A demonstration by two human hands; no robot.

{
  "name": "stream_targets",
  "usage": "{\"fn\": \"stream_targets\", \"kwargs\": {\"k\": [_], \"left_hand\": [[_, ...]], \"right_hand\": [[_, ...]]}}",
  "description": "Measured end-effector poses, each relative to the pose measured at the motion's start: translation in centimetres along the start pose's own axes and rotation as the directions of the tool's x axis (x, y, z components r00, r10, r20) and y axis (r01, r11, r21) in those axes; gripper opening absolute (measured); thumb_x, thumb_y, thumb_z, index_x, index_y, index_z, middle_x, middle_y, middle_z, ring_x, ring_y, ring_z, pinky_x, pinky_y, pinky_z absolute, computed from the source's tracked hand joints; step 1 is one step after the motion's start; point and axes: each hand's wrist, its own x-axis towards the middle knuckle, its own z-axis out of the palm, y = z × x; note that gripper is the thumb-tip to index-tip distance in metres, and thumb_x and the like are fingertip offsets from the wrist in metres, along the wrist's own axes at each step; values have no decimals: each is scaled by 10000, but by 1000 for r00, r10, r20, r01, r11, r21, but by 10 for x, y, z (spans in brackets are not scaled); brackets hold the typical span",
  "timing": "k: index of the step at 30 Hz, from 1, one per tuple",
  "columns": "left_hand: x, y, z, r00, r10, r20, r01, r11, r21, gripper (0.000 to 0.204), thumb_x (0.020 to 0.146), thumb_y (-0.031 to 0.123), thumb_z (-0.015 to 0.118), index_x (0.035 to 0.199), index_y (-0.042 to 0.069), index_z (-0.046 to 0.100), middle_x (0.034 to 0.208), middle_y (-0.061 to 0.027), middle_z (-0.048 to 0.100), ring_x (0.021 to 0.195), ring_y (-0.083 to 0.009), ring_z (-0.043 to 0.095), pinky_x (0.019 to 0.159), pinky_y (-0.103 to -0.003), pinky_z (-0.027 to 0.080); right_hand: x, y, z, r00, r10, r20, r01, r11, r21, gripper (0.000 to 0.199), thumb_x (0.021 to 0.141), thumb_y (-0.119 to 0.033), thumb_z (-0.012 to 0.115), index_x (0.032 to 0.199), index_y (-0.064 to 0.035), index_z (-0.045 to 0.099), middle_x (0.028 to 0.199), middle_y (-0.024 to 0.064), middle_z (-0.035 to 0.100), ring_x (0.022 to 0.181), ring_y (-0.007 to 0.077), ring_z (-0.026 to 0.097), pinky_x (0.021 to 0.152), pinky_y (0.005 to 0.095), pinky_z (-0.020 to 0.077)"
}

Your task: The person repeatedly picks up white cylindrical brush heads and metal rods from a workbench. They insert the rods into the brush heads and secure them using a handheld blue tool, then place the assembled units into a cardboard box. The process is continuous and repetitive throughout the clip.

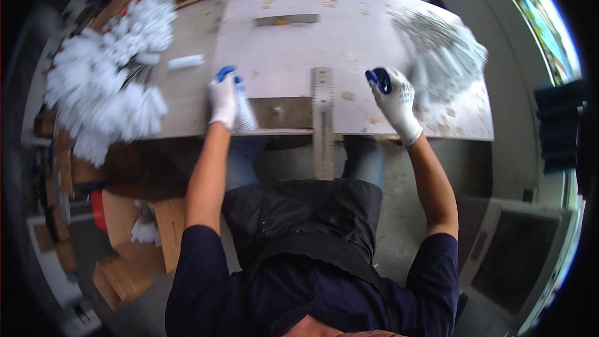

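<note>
Both my hands wear white gloves with blue fingertips. My left hand (223,98) is closed around a bundle of white ties (246,115) near the front edge of the pale workboard (287,50). My right hand (394,101) hovers over the board with its fingers curled, just left of a heap of loose grey-white ties (446,56); whether it holds anything is unclear. Between the two hands a metal ruler (322,122) lies front to back and overhangs the board's edge.
A big heap of white bundled ties (106,81) covers the left of the bench. One white bundle (185,62) lies apart beside it. A metal bar (287,20) rests at the board's far side. Cardboard boxes (125,231) stand on the floor at left, a vent unit (518,256) at right.
</note>
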Motion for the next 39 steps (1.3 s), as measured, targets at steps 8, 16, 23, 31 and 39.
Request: {"fn": "stream_targets", "kwargs": {"k": [8, 16, 23, 31, 39], "left_hand": [[-20, 38, 65, 998, -44, 53, 58, 953, -296, 199, 954, 100, 591, 1072, 67, 747, 793, -60, 671, 614, -152, 606, 548, -301, 516], [4, 32, 58, 818, -26, 575, 221, 937, -272, 325, 1019, 198, 523, 1242, 5, 660, 1010, -154, 708, 873, -231, 702, 732, -330, 585], [10, 22, 47, 770, -135, 623, 240, 967, -86, 287, 1014, 170, 543, 1212, 16, 682, 970, -134, 716, 855, -206, 697, 751, -316, 575], [10, 22, 63, 804, -156, 574, 170, 985, 30, 247, 1001, 148, 573, 1178, 85, 734, 888, -76, 709, 753, -156, 672, 660, -301, 570], [14, 8, 62, 786, -104, 610, 136, 991, -5, 259, 992, 148, 563, 1163, 43, 727, 900, -81, 716, 779, -165, 682, 684, -315, 579]], "right_hand": [[7, -147, 101, 809, -14, 587, -166, 954, 251, 447, 874, -461, 676, 972, -28, 729, 922, 204, 730, 908, 370, 704, 832, 443, 533], [36, -132, 131, 758, 106, 643, -457, 790, 409, 350, 918, -292, 684, 999, 47, 725, 898, 176, 741, 852, 260, 704, 783, 388, 535], [33, -121, 158, 762, 82, 643, -388, 853, 350, 364, 954, -271, 636, 1111, 52, 694, 979, 193, 737, 913, 277, 701, 834, 390, 532], [32, -122, 147, 817, 31, 575, -163, 970, 179, 342, 945, -355, 593, 1008, -38, 708, 914, 227, 711, 904, 416, 685, 822, 493, 526], [12, -103, 103, 851, -458, 256, 436, 889, 142, 479, 814, -263, 742, 1248, -107, 611, 1236, 128, 618, 1046, 334, 626, 887, 438, 524]]}}
